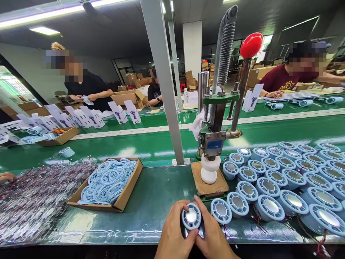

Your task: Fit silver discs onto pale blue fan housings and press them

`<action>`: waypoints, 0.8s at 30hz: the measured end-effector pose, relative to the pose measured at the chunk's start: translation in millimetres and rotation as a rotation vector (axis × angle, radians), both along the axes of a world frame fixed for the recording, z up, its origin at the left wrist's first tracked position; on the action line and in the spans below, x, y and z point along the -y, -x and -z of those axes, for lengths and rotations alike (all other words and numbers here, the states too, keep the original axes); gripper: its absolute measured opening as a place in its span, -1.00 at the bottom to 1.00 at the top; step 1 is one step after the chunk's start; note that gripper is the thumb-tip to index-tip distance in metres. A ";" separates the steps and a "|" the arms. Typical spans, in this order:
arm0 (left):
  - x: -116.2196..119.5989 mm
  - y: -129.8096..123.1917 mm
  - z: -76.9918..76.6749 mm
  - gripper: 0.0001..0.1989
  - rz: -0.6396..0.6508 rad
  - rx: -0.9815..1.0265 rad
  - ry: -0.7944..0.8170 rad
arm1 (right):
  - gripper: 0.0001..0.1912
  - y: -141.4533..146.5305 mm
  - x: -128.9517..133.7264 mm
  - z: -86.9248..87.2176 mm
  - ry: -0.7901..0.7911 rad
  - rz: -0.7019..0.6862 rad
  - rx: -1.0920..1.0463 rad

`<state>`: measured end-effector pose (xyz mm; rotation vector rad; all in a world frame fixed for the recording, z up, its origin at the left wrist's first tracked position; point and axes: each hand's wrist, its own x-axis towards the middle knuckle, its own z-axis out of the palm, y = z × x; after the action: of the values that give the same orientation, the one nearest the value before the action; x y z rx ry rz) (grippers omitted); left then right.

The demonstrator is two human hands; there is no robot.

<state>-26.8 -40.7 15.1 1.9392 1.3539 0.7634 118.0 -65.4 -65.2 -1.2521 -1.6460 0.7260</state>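
Note:
Near the bench's front edge, my left hand (176,228) and my right hand (211,230) close round one light blue round part (191,216) from both sides. Its face is up, with a silver disc in the centre and a spoked blue ring around it. Just beyond my hands stands a green hand press (215,136) with a red knob (251,45). White round blocks (209,169) sit under its ram on a brown board (198,178). To the right, rows of similar blue round parts (270,205) stand on the bench, some with thin dark red wires.
A cardboard box (129,190) of blue rings lies left of the press, beside a heap of wired parts (40,201). Another person's hand (7,176) shows at the left edge. A metal post (164,79) rises behind the bench. People work across the green belt (145,144).

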 end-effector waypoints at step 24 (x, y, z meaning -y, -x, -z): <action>-127.0 -73.6 -28.3 -0.49 0.043 0.353 -0.002 | -0.17 13.6 -16.0 30.5 -0.162 0.098 0.195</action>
<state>46.8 86.4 43.4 1.7277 1.0932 1.0299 104.4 -49.4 -95.7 -1.3084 -1.7485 0.4128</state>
